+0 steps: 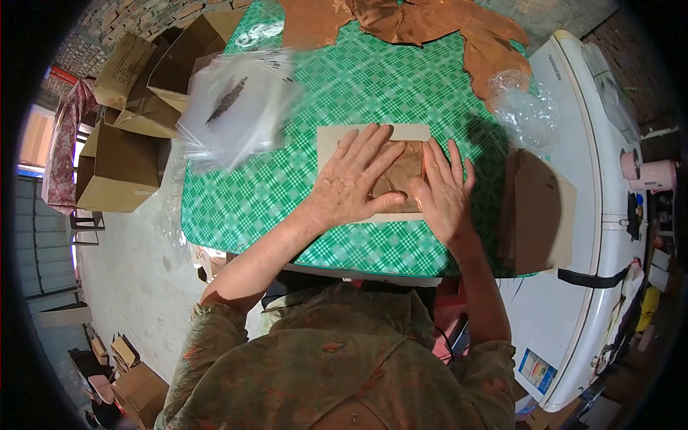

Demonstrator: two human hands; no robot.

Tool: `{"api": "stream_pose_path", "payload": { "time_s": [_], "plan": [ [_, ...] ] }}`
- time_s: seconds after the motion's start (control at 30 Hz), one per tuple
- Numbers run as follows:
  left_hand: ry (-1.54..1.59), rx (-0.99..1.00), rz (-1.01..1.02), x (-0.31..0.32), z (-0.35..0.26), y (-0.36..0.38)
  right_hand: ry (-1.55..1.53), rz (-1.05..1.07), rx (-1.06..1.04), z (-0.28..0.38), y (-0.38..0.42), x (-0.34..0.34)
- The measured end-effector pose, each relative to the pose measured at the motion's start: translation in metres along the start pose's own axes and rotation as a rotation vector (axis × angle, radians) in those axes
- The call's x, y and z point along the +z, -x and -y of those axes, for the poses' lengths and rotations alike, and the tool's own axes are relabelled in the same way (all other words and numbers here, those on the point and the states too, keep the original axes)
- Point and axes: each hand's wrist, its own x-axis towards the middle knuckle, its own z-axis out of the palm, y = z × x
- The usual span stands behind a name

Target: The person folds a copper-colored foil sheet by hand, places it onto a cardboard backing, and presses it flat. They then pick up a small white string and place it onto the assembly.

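A beige card point(328, 137) lies on the green checked tablecloth point(390, 79) in front of me, with a shiny brown sheet point(403, 174) on top of it. My left hand point(357, 175) rests flat across the left part of the sheet and card, its fingers stretched out and its thumb pointing right. My right hand point(443, 188) lies along the right edge of the brown sheet with the fingers spread, and its thumb side touches the sheet. Both hands cover parts of the sheet and the card's edges.
Clear plastic bags point(247, 118) lie stacked at the left, near open cardboard boxes point(118, 168). Brown sheets point(408, 20) spread along the far edge. Crumpled clear plastic point(523, 107) and beige cards point(555, 215) sit at the right, beside a white appliance point(573, 179).
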Motion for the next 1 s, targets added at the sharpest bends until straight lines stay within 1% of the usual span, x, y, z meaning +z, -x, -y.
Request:
{"api": "stream_pose_path", "payload": {
  "time_s": [0.13,0.23,0.3,0.53,0.63,0.83,0.9,1.0],
  "plan": [
    [0.008,0.003,0.004,-0.001,0.000,0.000,0.014,0.063,0.000,-0.001,0.002,-0.007],
    [0.016,0.007,0.021,-0.001,0.002,0.001,-0.015,0.077,-0.060,-0.006,0.004,-0.013],
    [0.003,0.016,0.056,0.001,0.005,0.001,-0.016,0.063,-0.072,-0.007,0.004,-0.011],
    [-0.014,0.018,0.055,0.000,0.008,0.003,0.041,0.033,-0.090,-0.006,0.004,-0.008],
    [-0.013,0.011,0.058,0.002,0.010,0.004,0.059,0.001,-0.129,-0.009,0.002,-0.011],
    [0.026,0.010,0.048,0.000,0.010,0.003,-0.033,-0.031,-0.216,-0.016,0.001,-0.022],
    [0.057,-0.005,0.047,-0.002,0.008,0.002,-0.009,-0.007,-0.214,-0.015,0.001,-0.023],
    [0.022,-0.002,0.070,-0.003,0.008,0.001,0.036,0.027,-0.217,-0.011,-0.001,-0.024]
  ]
}}
